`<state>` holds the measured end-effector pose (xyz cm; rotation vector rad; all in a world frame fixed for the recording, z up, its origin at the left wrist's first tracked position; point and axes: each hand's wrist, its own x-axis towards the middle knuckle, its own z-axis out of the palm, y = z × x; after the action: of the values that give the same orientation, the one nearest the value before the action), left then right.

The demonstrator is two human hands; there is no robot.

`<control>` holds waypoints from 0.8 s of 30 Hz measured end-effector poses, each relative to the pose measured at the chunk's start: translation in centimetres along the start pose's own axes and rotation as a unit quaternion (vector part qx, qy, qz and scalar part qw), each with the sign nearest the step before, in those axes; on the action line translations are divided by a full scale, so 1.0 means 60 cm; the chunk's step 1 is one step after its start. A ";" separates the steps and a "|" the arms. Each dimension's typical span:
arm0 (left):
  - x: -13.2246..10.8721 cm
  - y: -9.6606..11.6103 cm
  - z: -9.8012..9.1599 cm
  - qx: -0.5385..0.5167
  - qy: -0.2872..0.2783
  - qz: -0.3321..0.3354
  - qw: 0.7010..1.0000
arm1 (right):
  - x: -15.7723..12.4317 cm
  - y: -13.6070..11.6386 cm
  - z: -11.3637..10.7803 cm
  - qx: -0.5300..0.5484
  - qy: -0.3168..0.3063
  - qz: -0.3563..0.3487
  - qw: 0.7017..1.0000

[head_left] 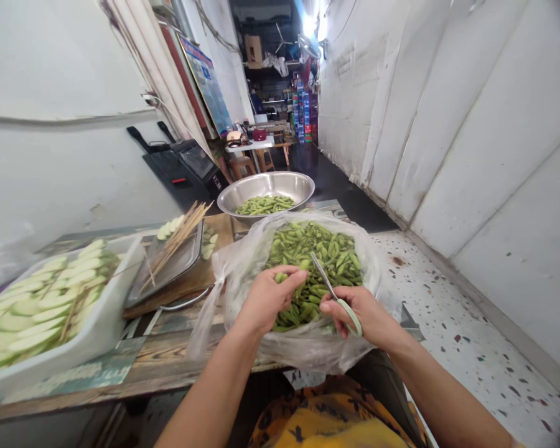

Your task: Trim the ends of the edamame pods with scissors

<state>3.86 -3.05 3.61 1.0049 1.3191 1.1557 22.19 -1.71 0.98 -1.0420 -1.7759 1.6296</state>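
Wooden table point(168, 364), plastic bag point(242, 261) veiling green pods point(317, 255), scissors point(338, 298) half-hidden in right hand point(364, 314)

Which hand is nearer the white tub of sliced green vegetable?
Left. The left hand reaches into the bag beside the white tub; the right hand, holding scissors, is farther away.

Two hands point(266, 298) point(359, 314), one scissors point(336, 295), one bag point(242, 261), one bowl point(266, 186), two trays point(107, 311) point(177, 261).

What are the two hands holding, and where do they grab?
The right hand holds scissors by the handle. The left hand pinches a green pod at its end.
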 end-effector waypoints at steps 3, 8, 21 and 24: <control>0.008 -0.004 -0.002 -0.133 0.000 -0.017 0.991 | -0.002 0.005 0.005 0.042 -0.018 0.007 0.999; 0.008 -0.016 0.002 -0.148 0.038 0.016 0.988 | -0.004 0.011 0.020 0.026 -0.055 0.011 0.998; -0.009 -0.027 0.025 -0.091 0.055 -0.009 0.994 | 0.007 0.006 0.028 -0.020 -0.027 0.000 0.999; -0.010 -0.028 0.026 -0.099 0.057 -0.007 0.993 | 0.007 0.008 0.030 0.011 -0.039 0.003 0.999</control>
<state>5.52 -3.82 2.12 0.7949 1.2711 1.3219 20.62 -2.42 0.18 -0.9869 -1.8013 1.7111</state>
